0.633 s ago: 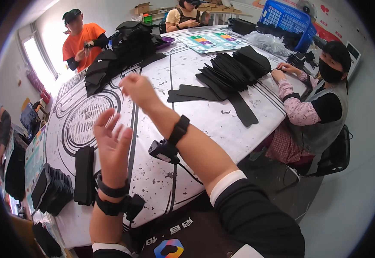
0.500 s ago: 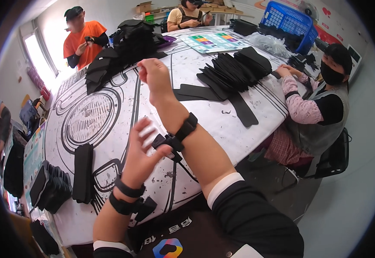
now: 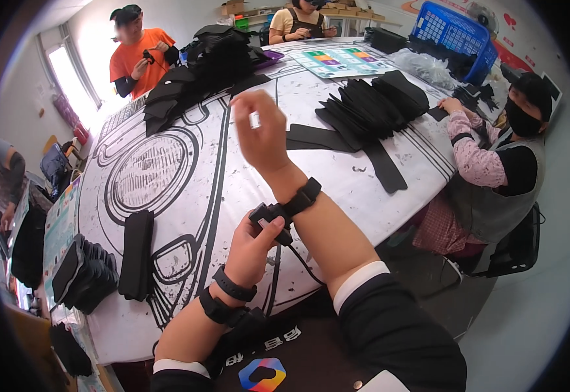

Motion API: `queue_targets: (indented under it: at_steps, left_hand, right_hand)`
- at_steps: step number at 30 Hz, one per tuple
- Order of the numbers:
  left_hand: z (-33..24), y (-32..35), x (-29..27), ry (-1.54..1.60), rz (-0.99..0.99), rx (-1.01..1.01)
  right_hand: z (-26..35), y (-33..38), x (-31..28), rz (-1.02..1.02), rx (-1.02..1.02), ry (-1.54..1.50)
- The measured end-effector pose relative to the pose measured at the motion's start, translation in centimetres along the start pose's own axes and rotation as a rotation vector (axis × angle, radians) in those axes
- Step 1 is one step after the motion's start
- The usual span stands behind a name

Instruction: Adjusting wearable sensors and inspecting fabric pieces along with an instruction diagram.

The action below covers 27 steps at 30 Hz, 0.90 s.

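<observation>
My left hand is closed around a small black box-like device strapped to my right wrist. Its thumb presses on the side, and a thin black cable runs down from the device. My right hand is raised over the table, fingers curled toward the thumb in a loose ring with nothing between them; its edges are slightly blurred. The black strap circles my right wrist. Two dark bands, one a watch strap, sit on my left wrist. Beyond my right hand lies a fanned stack of flat black pieces.
The white table has black line drawings. Black stacks lie at left, a larger heap behind. A blue basket stands far right. People sit or stand around: orange shirt, far side, masked at right.
My left hand has moved up and right, going from spread fingers to gripping the device on my right wrist. My right hand has turned slightly, and the whole view has shifted a little.
</observation>
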<state>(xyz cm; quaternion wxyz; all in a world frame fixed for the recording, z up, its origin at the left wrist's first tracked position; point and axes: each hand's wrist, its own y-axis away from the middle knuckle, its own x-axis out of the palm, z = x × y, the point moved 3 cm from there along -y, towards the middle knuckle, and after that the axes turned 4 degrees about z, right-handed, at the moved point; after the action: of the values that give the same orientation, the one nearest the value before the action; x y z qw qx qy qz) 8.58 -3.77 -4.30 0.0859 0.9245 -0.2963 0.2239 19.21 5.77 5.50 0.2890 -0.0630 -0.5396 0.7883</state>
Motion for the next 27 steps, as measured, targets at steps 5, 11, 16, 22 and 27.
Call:
queue_targets:
  at_steps: [5,11,16,22,27]
  left_hand:
    - [1.2,0.6,-0.8,0.028,-0.035,-0.059]
    - [2.9,0.9,-1.6,-0.083,0.051,-0.134]
    - [2.9,1.0,-1.3,-0.07,0.066,-0.089]
    - [2.1,1.0,-0.8,-0.065,0.029,-0.109]
    - [2.4,1.4,-2.5,0.0,-0.066,-0.092]
  right_hand:
    - [1.4,1.5,1.1,0.359,-0.226,0.048]
    - [-4.5,5.1,0.9,0.262,0.446,-0.184]
    - [-7.8,6.2,-0.3,0.003,0.929,-0.548]
    - [-6.6,6.6,-0.1,0.05,0.894,-0.362]
    - [-3.5,6.5,2.7,0.11,0.91,-0.711]
